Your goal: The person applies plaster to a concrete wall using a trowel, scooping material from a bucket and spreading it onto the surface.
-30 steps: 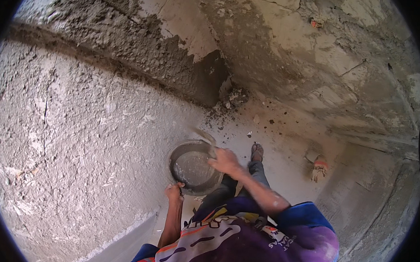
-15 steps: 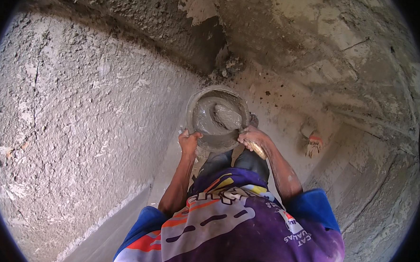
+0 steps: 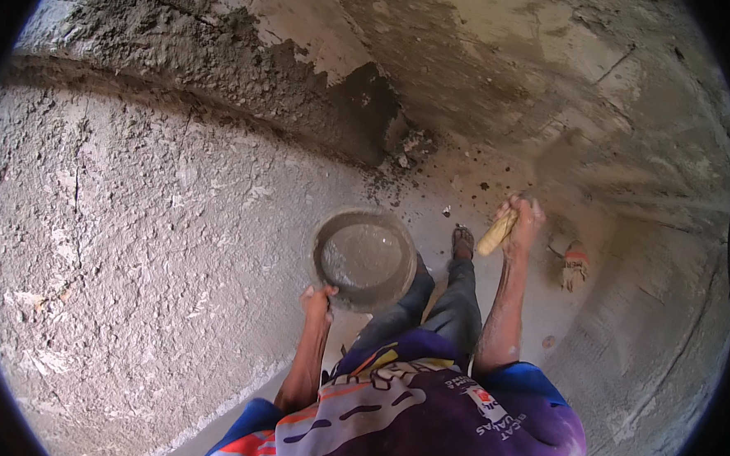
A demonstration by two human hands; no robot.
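My left hand (image 3: 318,301) grips the near-left rim of a round basin (image 3: 322,267), its fingers closed over the edge. Wet grey mortar (image 3: 368,253) lies inside the basin with a fairly smooth, shiny top. Out to the right, my right hand (image 3: 524,221) is wrapped round the yellowish wooden handle (image 3: 497,233) of a trowel. The trowel's blade is smeared by motion beyond the hand, near the right-hand wall, and its load cannot be made out.
A rough plastered wall (image 3: 134,216) rises on the left, with a ledge (image 3: 247,110) above it. Another wall (image 3: 673,186) stands at right. Crumbs of mortar (image 3: 410,152) lie in the far corner. A torn paper bag (image 3: 575,268) rests on the floor right of my sandalled foot (image 3: 462,241).
My right hand has lifted the trowel out of the mortar and swung it rightward, away from the basin. The basin, still in my left hand, now appears lower in view.
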